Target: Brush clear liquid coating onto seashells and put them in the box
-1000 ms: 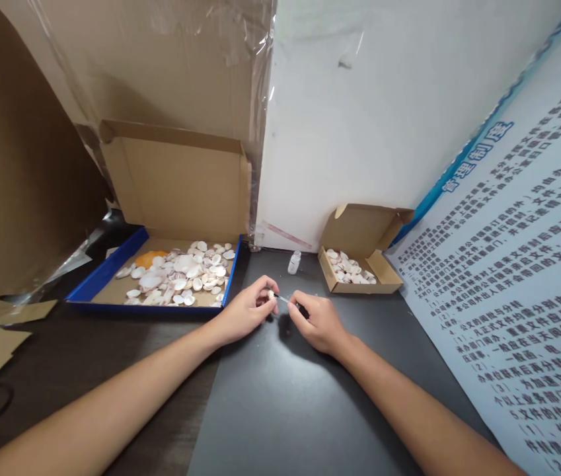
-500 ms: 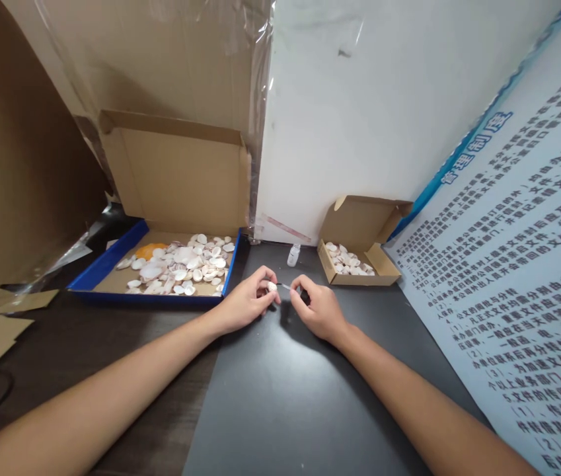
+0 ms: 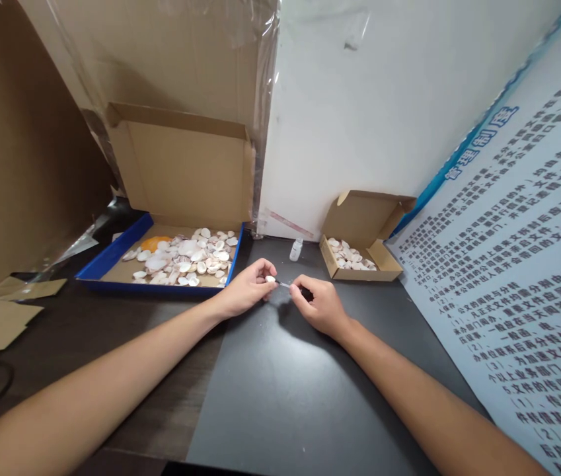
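My left hand is closed, pinching a small white seashell between thumb and fingers. Facing it, my right hand grips a small brush with a thin pale stem and a dark handle mostly hidden in the palm. The brush tip points left and reaches the shell or its very edge; exact contact is too small to tell. A small clear bottle with a white label stands beyond the hands, its neck uncapped.
On the left, a blue-edged cardboard box with its lid raised holds many seashells and an orange piece. A smaller open cardboard box with shells stands at right. Cardboard pieces lie far left; a printed sheet borders the right.
The shell in my left hand has turned, from a speckled outer face to a smoother white side. The brush is still held towards it. The whole view has shifted slightly.
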Motion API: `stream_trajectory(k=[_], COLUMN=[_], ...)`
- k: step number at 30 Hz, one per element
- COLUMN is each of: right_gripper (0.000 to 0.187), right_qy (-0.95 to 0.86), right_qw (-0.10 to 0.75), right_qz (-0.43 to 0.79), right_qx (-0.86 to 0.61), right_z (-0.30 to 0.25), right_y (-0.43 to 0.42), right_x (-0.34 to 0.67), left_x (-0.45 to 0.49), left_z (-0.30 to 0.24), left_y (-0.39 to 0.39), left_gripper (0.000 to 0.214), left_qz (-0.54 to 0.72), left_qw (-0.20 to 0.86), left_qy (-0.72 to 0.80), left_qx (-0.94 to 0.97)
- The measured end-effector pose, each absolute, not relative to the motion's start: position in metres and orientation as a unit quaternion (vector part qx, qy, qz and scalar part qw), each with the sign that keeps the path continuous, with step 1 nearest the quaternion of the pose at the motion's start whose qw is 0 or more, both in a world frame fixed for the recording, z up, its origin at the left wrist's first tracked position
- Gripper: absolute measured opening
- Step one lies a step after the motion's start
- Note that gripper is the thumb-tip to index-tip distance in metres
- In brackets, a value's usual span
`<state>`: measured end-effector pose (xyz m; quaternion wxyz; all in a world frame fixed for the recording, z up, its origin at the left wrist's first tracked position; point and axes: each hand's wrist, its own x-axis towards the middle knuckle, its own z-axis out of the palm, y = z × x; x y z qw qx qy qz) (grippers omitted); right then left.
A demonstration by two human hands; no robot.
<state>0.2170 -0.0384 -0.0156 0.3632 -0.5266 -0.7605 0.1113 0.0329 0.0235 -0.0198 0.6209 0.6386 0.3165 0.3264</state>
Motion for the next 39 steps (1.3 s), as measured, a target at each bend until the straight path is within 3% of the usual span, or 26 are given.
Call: stream_trajectory(k=[25,39], right_gripper=[0.019,0.014], right_qy=[-0.77,-0.753], right_qw=[0.341,0.412], right_qz=[0.075,0.086], right_qx=[-0.534,-0.506], right_z=[-0.0187,-0.019], right_y=[-0.0348,-0.033], right_x=[0.2189,0.22], left_x=[0.0365,0.0349], left_z=[-0.0211,-0.02], left_y=[0.021,0.0198], left_gripper=[0.023,0.026], left_qz=[0.325,0.325], left_qw=[0.613,0.603], left_qy=[0.321,0.307], left_qx=[0.644,0.661])
